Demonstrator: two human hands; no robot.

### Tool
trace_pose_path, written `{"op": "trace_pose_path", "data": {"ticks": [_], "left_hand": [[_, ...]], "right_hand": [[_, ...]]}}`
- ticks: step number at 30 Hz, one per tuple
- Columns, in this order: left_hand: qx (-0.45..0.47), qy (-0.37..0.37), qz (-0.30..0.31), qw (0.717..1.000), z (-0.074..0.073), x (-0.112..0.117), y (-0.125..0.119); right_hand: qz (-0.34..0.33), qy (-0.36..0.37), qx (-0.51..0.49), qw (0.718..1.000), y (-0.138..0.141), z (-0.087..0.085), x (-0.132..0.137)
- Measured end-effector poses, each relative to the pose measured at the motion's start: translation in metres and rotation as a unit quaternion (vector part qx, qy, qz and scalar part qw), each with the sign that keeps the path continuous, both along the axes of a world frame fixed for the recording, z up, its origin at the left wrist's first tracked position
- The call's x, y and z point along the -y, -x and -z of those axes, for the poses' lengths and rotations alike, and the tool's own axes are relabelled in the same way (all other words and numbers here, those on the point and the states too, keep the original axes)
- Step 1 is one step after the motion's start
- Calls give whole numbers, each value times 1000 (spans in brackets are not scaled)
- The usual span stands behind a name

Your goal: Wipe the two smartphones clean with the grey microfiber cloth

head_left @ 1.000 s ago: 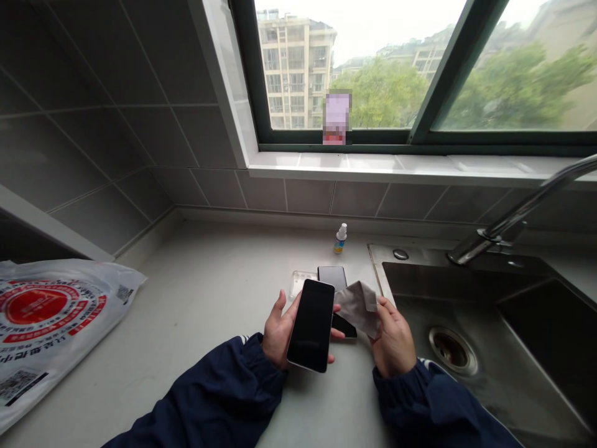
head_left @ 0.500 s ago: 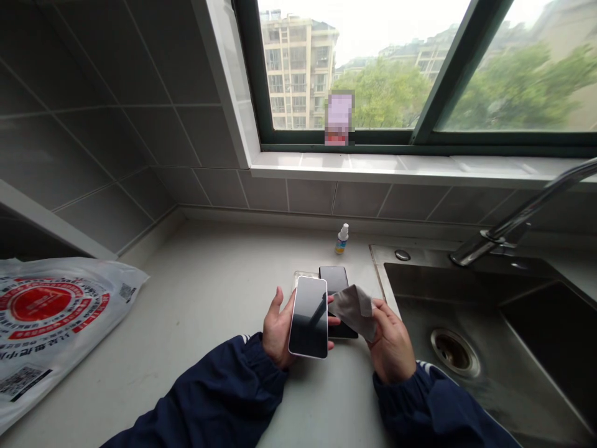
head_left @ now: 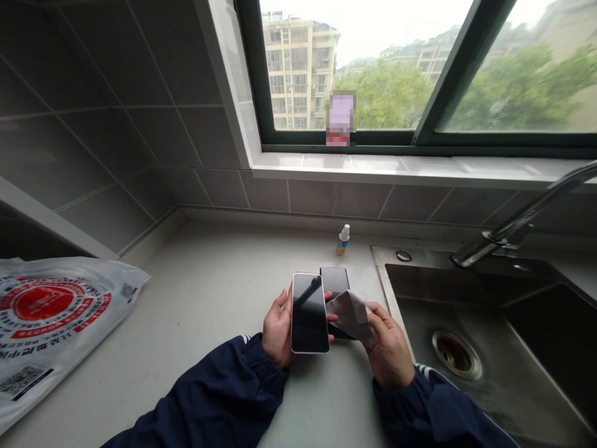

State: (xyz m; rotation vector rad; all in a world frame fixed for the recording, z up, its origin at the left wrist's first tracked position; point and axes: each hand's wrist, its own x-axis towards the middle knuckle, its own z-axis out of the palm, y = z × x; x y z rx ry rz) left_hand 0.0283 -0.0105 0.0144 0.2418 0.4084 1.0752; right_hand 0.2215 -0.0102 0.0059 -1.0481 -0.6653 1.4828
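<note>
My left hand (head_left: 280, 330) cradles a phone (head_left: 310, 313), fingers (head_left: 331, 338) spread behind it. My right hand (head_left: 389, 351) pinches a grey cloth (head_left: 351, 317) between its fingers (head_left: 377, 314), over a second phone (head_left: 334, 280) on the bench (head_left: 209, 280).

Left hand (head_left: 278, 333) palm up, thumb raised, fingers curled; right hand (head_left: 389, 351) pinching, thumb on top, just apart; navy-sleeved forearms (head_left: 205, 398) angled inward over the near edge of the counter (head_left: 196, 292).
</note>
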Motion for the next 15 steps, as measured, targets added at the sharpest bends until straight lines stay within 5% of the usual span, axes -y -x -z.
{"op": "trace_pose_path", "data": {"ticks": [15], "left_hand": [[-54,-22,25,998,0,-4,0]], "right_hand": [[-17,-19,23,999,-2,10,1]]}}
